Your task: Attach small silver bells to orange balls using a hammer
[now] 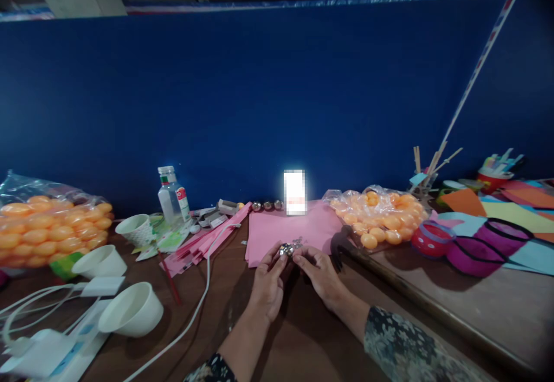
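Close together at the front edge of the pink paper [294,229], my two hands meet over a cluster of small shiny metal pieces [286,250]. The thumb and fingers of my left hand [269,281] pinch this cluster. My right hand [322,275] is closed at its right side, fingertips pressed together; what lies between them is too small to tell. More small silvery bits [298,240] show just beyond the fingertips on the paper. Several dark shiny balls [267,205] sit in a row behind, beside a bright blurred-out rectangle [295,191].
Left stand white paper cups [131,309], a power strip [80,341], a clear bottle [173,197] and a bag of orange balls [52,229]. A white cable [206,284] crosses the table. Right lie a hammer [389,278], another bagged ball pile [381,214] and purple cups [476,255].
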Action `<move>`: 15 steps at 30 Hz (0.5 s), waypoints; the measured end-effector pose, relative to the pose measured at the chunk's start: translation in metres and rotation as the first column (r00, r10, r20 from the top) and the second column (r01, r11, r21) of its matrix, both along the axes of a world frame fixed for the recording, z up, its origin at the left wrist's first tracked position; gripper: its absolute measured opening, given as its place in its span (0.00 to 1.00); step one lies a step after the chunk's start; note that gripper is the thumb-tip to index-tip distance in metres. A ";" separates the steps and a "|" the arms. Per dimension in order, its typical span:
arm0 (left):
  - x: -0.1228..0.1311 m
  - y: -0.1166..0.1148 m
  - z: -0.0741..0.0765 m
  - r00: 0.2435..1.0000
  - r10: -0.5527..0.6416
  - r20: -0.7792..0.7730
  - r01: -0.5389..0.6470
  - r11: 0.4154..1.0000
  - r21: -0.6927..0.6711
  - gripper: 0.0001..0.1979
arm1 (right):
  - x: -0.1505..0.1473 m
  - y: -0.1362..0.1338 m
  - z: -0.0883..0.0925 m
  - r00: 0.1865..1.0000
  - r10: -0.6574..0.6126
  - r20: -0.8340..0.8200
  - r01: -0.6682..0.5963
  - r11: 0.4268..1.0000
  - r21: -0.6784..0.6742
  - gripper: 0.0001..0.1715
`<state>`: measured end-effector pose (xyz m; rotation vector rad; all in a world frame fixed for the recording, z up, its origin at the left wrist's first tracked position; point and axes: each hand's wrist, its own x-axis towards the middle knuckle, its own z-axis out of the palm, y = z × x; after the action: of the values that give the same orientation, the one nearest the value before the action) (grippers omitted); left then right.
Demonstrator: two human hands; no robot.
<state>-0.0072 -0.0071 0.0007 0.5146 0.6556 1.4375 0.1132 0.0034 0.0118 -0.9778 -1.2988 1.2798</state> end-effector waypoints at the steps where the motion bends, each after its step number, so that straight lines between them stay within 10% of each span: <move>1: 0.000 0.000 0.000 1.000 0.000 -0.004 0.000 1.000 0.000 0.20 | 0.000 0.000 0.001 1.000 0.003 0.000 -0.003 1.000 -0.005 0.14; 15: 0.001 0.000 0.000 1.000 0.018 -0.011 -0.018 1.000 0.010 0.20 | 0.001 0.001 -0.002 1.000 0.004 0.006 -0.004 1.000 0.016 0.16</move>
<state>-0.0062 -0.0067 0.0008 0.5261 0.6642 1.4559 0.1141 0.0040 0.0095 -0.9691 -1.3140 1.2685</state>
